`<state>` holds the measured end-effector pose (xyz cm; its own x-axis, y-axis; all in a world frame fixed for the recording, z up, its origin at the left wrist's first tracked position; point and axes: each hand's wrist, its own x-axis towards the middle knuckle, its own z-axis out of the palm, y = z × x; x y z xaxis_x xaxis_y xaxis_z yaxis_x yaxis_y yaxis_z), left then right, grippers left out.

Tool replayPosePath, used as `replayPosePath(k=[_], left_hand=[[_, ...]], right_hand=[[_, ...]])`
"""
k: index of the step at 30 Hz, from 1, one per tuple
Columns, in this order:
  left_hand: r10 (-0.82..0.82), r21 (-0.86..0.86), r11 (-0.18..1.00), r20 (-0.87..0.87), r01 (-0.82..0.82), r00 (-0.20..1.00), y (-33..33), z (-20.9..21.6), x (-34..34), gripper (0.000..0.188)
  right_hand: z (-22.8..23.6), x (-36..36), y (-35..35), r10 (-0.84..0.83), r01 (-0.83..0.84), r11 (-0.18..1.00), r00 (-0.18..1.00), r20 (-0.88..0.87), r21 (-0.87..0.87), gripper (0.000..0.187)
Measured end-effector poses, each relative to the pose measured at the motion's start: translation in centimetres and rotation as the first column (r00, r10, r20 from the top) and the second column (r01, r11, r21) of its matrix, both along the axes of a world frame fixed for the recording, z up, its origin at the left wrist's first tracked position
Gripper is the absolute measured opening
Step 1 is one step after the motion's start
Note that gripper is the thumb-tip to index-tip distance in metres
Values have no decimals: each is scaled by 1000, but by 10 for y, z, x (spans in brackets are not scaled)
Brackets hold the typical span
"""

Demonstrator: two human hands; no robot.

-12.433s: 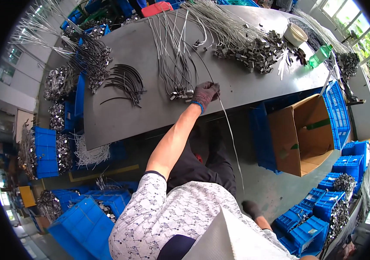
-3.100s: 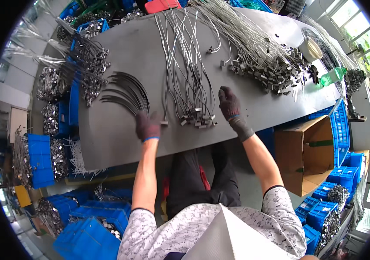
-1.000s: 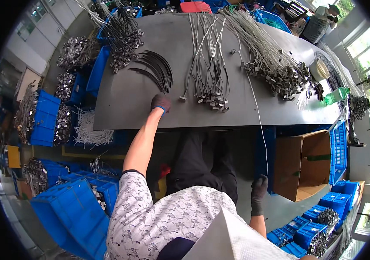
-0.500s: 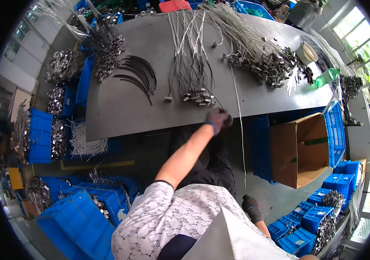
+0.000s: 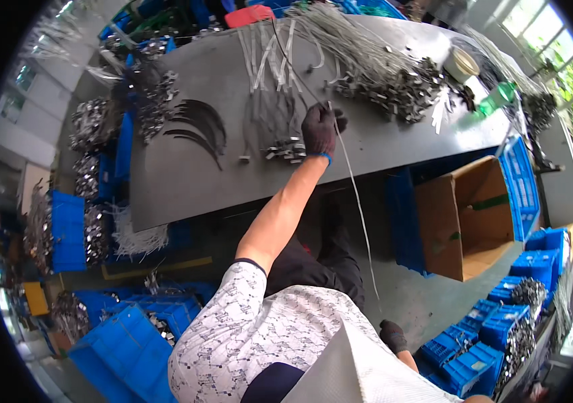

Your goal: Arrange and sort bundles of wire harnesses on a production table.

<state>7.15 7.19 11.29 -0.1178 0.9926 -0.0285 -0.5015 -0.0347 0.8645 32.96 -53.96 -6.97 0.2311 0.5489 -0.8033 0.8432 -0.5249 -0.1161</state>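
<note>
My left hand [image 5: 321,129], in a dark knit glove with a blue cuff, is raised over the table in front of me, its fingers closed round a long thin strip. The strip's dark part rises from the glove toward the far edge, and its white length [image 5: 355,191] hangs down past the table's front edge. My right hand [image 5: 392,336], also gloved, is low by my right side with fingers curled, close to the strip's lower end; the contact is hard to see. Left of my left hand lies a bundle of strips [image 5: 257,64] with small metal buckles [image 5: 285,150] at their near ends.
The grey metal table [image 5: 185,191] also bears curved black strips [image 5: 199,121], a large buckled heap [image 5: 394,84], a round tub [image 5: 462,64] and a green bottle [image 5: 498,98]. Below it at right is an open cardboard box [image 5: 441,228]. Blue crates [image 5: 125,346] stand on both sides.
My left hand has moved up and away from the front edge, over the table, and now has the strip in it. The right hand has dropped slightly. The view has shifted a little.
</note>
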Motion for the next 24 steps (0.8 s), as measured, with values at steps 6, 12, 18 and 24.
replayPosePath(k=[6, 12, 18, 24], left_hand=[[193, 190, 970, -201, -155, 960, 13, 8, -33, 14], [-690, -306, 689, -2, 656, 724, -8, -35, -83, 20], [-436, -330, 856, -44, 399, 899, -17, -40, -98, 16], [-569, -229, 807, -53, 544, 821, -75, -33, -55, 25]], right_hand=[[-15, 7, 12, 14, -13, 1000, 998, 67, -9, 32], [-36, 15, -16, 156, -158, 986, 987, 31, 56, 29], [-17, 2, 4, 181, -183, 980, 983, 33, 81, 29], [38, -91, 270, -52, 448, 651, 832, -553, 612, 27]])
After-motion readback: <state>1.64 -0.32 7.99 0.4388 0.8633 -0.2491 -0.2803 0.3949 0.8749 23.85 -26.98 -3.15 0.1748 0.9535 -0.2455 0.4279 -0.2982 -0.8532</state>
